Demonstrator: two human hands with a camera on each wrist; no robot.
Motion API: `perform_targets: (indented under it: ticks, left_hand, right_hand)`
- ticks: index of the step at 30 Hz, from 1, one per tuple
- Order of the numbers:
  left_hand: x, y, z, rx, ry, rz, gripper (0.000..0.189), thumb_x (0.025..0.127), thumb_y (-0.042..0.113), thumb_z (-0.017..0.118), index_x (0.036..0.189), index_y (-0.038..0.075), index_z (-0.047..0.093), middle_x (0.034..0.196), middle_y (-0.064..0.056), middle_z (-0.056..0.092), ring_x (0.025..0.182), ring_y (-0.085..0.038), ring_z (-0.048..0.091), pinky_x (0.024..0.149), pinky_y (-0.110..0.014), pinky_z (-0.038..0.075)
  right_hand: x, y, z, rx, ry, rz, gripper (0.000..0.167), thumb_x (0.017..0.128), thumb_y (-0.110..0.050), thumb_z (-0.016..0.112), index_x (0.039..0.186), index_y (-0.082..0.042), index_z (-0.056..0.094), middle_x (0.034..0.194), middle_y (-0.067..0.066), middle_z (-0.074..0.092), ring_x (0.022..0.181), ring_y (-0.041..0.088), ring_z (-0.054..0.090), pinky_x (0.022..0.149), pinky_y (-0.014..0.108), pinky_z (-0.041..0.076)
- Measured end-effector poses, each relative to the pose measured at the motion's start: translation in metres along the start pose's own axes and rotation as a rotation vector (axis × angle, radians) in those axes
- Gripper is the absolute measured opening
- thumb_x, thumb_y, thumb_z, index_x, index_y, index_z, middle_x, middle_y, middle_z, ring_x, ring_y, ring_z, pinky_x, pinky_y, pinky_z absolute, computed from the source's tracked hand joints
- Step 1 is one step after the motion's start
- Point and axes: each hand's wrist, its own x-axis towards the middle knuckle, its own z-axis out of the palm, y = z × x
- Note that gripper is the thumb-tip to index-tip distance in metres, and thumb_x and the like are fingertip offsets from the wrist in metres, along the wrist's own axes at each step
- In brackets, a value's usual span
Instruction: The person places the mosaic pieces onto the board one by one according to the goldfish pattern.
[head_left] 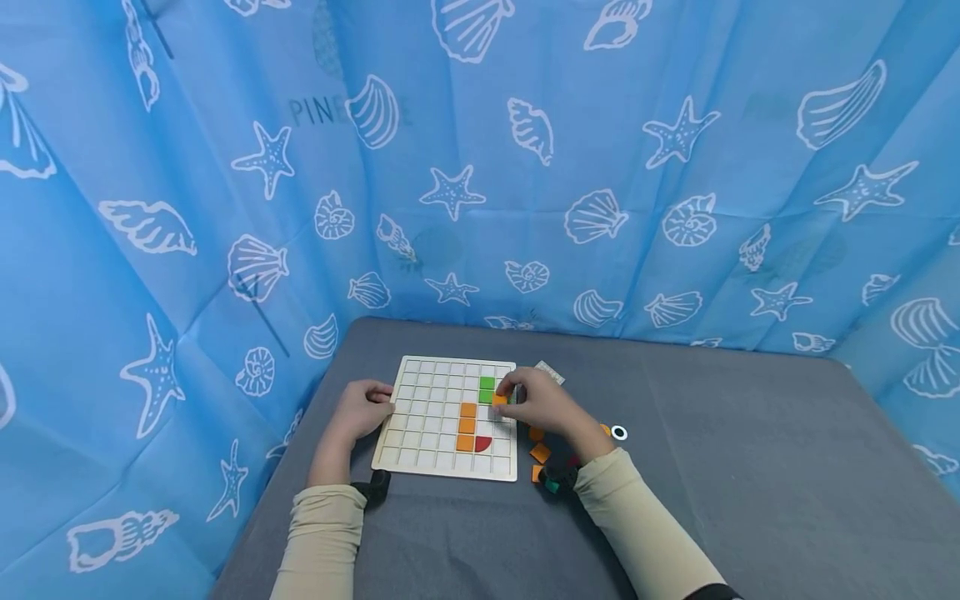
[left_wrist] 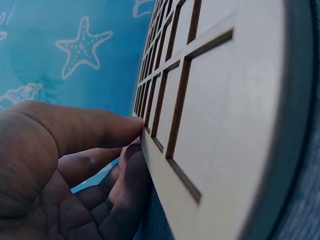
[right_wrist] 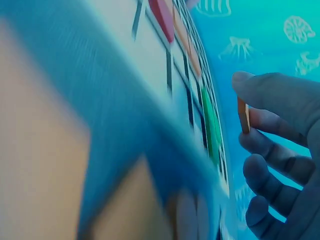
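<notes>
Hands point(head_left: 364, 408) point(head_left: 542, 400) at board point(head_left: 427, 421), tiles point(head_left: 540, 452) beside, curtain point(head_left: 495, 233) behind

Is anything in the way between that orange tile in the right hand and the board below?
Nothing visible. The right hand holds the orange tile above the board, with only a gap between them in the right wrist view. Green tiles lie close by on the board; squares directly under the hand are hidden.

The head view looks forward and down from high on the near side, across the tabletop point(head_left: 750, 467) to the far curtain point(head_left: 480, 242). Low and close, the left wrist view skims the board point(head_left: 420, 408) from its left, the right wrist view from its right; all share board and curtain.
</notes>
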Motion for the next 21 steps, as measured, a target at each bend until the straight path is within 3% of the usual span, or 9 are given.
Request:
perform_targets:
  ticks: [8,21]
  left_hand:
    - [0.001,0.000,0.000,0.000,0.001,-0.004,0.032,0.096,0.004,0.068,0.127,-0.003,0.071,0.109,-0.019,0.068,0.095,-0.030,0.065,0.083,-0.045,0.055]
    - [0.002,-0.002,0.000,-0.001,0.001,-0.007,0.032,0.096,0.003,0.068,0.127,-0.004,0.071,0.108,-0.019,0.069,0.095,-0.029,0.065,0.084,-0.045,0.055]
  right_hand:
    - [0.028,-0.022,0.028,-0.017,-0.042,-0.075,0.019,0.093,-0.029,0.084,0.104,-0.014,0.078,0.099,-0.001,0.072,0.075,0.013,0.059,0.070,0.030,0.050]
    - [0.048,-0.031,0.052,-0.033,-0.094,-0.024,0.013,0.094,-0.031,0.083,0.099,-0.020,0.077,0.096,-0.006,0.070,0.087,0.013,0.061,0.078,0.033,0.054]
